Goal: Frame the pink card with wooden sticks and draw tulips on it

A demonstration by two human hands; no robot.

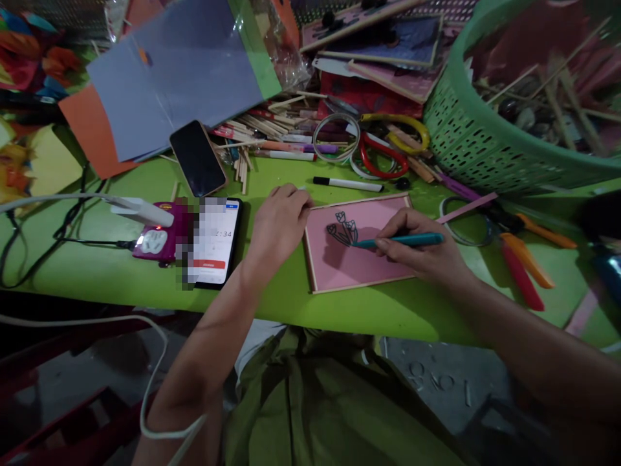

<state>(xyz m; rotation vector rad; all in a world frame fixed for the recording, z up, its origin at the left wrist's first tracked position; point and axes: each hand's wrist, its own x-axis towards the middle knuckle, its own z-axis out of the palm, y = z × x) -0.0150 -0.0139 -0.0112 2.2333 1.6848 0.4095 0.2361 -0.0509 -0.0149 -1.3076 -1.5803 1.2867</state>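
A pink card (369,268) with thin wooden sticks along its edges lies on the green table (272,304). Black outlined tulips (345,228) are drawn on its left half. My right hand (412,243) pinches a teal pen (420,239), its tip at the bottom of the flower stems. Beside the card's upper left corner rests my left hand (284,213), closed with its fingers curled under. Whatever those fingers hold, if anything, is hidden. Just above the card lies a black-and-white marker (348,184).
Left of my left hand are a lit phone (218,243), a dark phone (198,158) and a purple charging box (158,239) with cables. Tape rolls (336,137), loose sticks and pens crowd the back. A green basket (451,103) and orange-handled pliers (528,259) are at right.
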